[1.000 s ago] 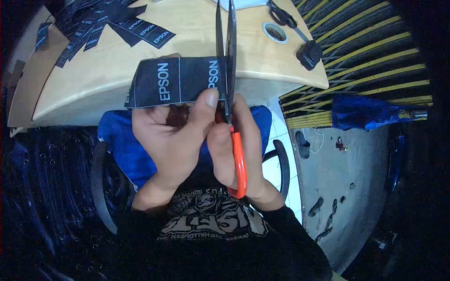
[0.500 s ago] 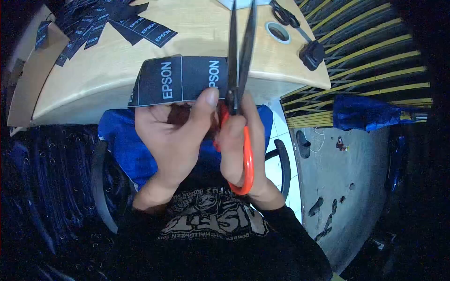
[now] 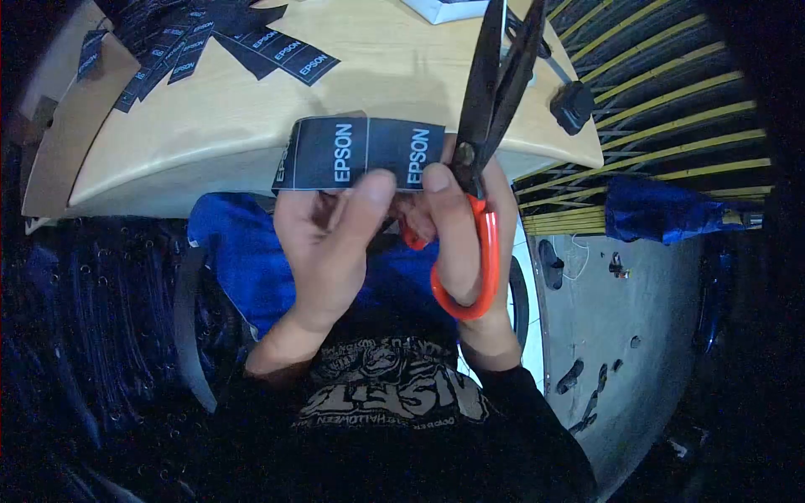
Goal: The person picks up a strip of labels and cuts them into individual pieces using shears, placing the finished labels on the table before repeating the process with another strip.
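Observation:
A black strip printed with EPSON labels is pinched at its lower edge by my left hand, thumb on top. My right hand is wrapped round the orange handles of the scissors. Their dark blades point up, slightly parted, just right of the strip. The right thumb also touches the strip's lower right corner. Part of the right fingers is hidden behind the handles.
On the wooden table, more EPSON strips lie at the back left beside a cardboard box. A white tray and a black object are at the right. A yellow-slatted gate stands beyond.
The scissors have tilted to the right and their blades have spread a little. The right thumb has come onto the strip's corner. The whole view has shifted slightly.

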Demonstrator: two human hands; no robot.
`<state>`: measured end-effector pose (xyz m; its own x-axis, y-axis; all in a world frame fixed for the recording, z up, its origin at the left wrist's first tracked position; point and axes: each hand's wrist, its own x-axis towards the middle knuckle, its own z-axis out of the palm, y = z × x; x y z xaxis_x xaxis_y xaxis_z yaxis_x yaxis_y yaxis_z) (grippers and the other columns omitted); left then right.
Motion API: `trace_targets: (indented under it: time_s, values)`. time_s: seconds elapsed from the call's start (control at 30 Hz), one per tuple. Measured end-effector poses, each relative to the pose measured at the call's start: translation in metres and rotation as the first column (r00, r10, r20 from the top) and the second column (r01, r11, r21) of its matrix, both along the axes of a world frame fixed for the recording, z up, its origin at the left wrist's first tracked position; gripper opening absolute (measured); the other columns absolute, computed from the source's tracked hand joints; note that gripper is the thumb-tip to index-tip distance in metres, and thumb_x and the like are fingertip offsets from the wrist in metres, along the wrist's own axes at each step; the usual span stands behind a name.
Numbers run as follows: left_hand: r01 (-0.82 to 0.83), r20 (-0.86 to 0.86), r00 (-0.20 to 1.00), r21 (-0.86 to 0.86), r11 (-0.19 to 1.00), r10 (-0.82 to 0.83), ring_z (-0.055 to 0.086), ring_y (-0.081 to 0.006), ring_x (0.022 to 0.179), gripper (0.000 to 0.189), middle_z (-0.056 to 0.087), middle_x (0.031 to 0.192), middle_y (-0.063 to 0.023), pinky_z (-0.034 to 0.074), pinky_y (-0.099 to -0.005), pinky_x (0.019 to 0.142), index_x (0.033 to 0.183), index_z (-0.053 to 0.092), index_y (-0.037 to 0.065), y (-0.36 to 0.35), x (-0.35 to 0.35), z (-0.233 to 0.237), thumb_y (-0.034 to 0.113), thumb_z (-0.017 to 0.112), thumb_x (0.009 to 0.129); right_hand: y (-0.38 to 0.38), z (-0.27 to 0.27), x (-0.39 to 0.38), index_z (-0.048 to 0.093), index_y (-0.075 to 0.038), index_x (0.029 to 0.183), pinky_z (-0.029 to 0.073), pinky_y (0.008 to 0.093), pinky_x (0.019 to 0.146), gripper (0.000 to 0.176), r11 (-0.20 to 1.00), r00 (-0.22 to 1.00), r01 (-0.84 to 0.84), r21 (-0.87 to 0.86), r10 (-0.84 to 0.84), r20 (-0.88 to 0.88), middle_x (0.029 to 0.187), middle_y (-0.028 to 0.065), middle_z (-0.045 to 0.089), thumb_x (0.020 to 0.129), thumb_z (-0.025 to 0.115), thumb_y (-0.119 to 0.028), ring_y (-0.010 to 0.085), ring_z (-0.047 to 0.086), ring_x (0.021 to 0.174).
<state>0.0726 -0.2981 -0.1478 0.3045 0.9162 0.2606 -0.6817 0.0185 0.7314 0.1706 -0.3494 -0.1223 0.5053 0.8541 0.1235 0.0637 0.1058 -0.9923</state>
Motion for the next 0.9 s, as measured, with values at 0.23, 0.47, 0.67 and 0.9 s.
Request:
trace_targets:
  time_s: [0.23,0.47,0.67,0.9]
  values:
    - [-0.107,-0.142,0.985,-0.043,0.993,0.1,0.06,-0.0132,0.069,0.012,0.064,0.086,-0.008,0.048,-0.0257,0.062,0.096,0.061,-0.002,0.014,-0.005,0.006,0.006,0.059,0.087,0.004,0.02,0.013,0.052,-0.003,0.096,0.036,0.0207,0.052,0.013,0.998,1.0,0.02,-0.055,-0.02,-0.011,0.067,-0.0017,0.047,0.089,0.055,-0.013,0.0052,0.044,0.06]
    - [-0.236,-0.272,0.932,0.05,0.97,0.24,0.06,-0.0103,0.061,0.009,0.065,0.071,-0.0071,0.049,-0.0224,0.058,0.086,0.066,-0.003,0.025,0.003,0.014,0.004,0.066,0.082,0.017,0.015,0.022,0.05,-0.005,0.091,0.032,0.0192,0.047,0.008,0.998,0.996,-0.033,0.06,0.038,-0.079,0.062,-0.0045,0.043,0.091,0.051,-0.013,0.0029,0.041,0.054]
    - [-0.212,-0.193,0.96,-0.023,0.977,0.204,0.059,-0.0097,0.059,0.009,0.065,0.069,-0.0065,0.048,-0.0216,0.057,0.085,0.066,-0.003,0.03,0.014,0.025,0.005,0.066,0.082,0.008,-0.002,0.024,0.049,-0.003,0.094,0.036,0.0201,0.05,0.016,0.998,0.991,0.041,0.046,-0.047,0.124,0.066,-0.0017,0.047,0.09,0.055,-0.017,0.0049,0.043,0.057]
    - [-0.301,-0.155,0.939,0.057,0.952,0.307,0.058,-0.0078,0.058,0.008,0.064,0.067,-0.0041,0.048,-0.0207,0.055,0.082,0.067,-0.002,0.032,0.027,0.027,0.006,0.067,0.082,-0.04,-0.029,-0.004,0.045,-0.002,0.104,0.04,0.0247,0.054,0.034,0.989,0.991,-0.096,-0.116,0.105,0.08,0.067,0.0025,0.049,0.082,0.064,-0.021,0.0105,0.047,0.058]
